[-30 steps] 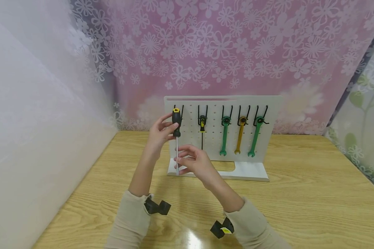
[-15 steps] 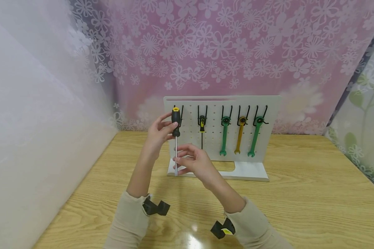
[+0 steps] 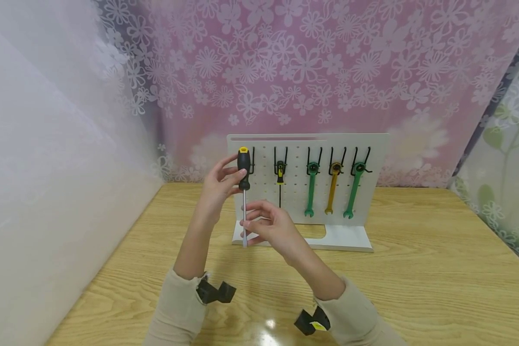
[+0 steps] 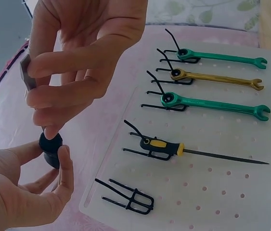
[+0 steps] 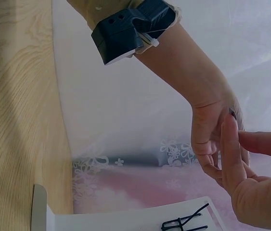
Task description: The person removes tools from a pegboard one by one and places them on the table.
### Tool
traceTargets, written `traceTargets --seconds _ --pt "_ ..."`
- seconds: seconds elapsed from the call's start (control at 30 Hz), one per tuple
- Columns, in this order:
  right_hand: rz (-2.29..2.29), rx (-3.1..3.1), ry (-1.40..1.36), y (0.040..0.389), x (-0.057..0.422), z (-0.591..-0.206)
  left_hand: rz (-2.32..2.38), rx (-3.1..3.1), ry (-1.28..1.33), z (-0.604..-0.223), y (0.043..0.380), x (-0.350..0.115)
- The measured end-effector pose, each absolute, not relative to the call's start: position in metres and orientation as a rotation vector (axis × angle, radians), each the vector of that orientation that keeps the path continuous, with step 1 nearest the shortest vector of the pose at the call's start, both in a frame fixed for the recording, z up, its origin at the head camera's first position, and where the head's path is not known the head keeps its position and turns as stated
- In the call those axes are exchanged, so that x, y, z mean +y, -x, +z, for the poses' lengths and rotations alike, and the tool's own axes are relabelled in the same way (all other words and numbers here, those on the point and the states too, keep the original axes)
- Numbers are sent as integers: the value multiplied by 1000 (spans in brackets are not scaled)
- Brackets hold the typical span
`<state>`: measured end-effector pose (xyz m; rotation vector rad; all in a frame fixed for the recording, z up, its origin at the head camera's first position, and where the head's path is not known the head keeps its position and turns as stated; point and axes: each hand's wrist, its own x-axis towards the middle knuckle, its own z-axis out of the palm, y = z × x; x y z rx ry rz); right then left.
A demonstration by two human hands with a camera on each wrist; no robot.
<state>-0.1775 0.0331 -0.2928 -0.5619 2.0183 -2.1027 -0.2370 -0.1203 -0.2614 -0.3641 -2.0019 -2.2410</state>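
Note:
A flat-tip screwdriver (image 3: 244, 166) with a black handle and yellow end cap stands upright, tip down, before the left end of the pegboard. My left hand (image 3: 215, 190) grips its handle between thumb and fingers. Lower down, my right hand (image 3: 274, 228) pinches the steel shaft between thumb and fingers just above the tip. In the left wrist view the flat blade tip (image 4: 28, 72) pokes out from the right hand's fingers, and the left hand (image 4: 27, 190) covers part of the dark handle. Seen from the right wrist, the fingers hide most of the tool.
Behind the hands stands a white pegboard (image 3: 296, 202) on a wooden table (image 3: 415, 269). On its hooks hang a smaller black-and-yellow screwdriver (image 3: 280, 173), two green wrenches (image 3: 311, 194) and a yellow wrench (image 3: 332, 192). The leftmost hook (image 4: 140, 199) holds nothing. A pale wall (image 3: 69, 144) rises at left.
Both hands keep their hold, and the screwdriver shifts only slightly. In the head view its handle end sits a little higher and its tip a little lower than before.

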Motion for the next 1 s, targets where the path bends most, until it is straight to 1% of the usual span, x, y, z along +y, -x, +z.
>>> traceTargets --seconds 0.53,0.77,1.0 --pt "-2043 2119 564 173 65 -299 -2220 -1953 447 -263 228 -94" --pt "-2023 2171 584 171 84 -309 -2229 -1947 503 -271 227 -79" --pt "-2012 2233 537 168 104 -320 -2229 -1937 575 -286 227 -57"
